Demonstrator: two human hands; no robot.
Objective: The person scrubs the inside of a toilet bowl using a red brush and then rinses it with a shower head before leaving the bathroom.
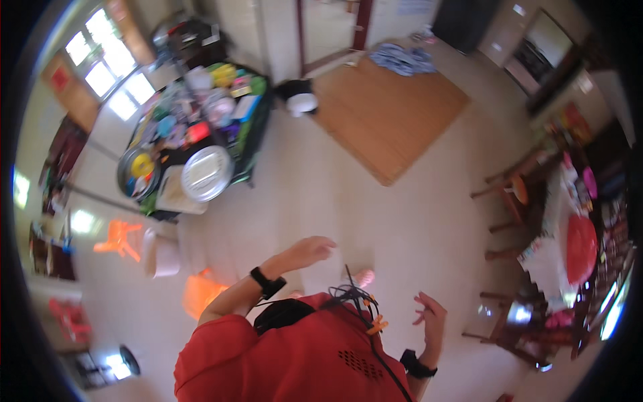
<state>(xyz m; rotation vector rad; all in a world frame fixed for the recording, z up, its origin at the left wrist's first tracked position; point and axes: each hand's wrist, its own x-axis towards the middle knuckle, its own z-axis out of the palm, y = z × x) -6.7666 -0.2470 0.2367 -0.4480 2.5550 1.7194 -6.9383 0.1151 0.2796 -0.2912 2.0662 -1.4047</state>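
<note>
My left hand (309, 252) is held out in front of my body over the pale tiled floor, a black band on its wrist. Its fingers reach to the right, a little blurred, and nothing shows in them. On the other side my right hand (431, 315) is raised with its fingers apart and nothing held; its wrist also bears a black band. Between the hands, a tangle of black cable (355, 295) with orange clips (378, 325) hangs at the front of my red shirt (281, 362). Neither hand touches it.
A table (249, 157) heaped with household goods stands at the far left, a round metal tray (207, 174) at its near end. A brown mat (395, 110) lies ahead. Orange stools (203, 293) and a whitish bin (161, 254) stand left; wooden chairs (506, 201) and a covered table (546, 251) right.
</note>
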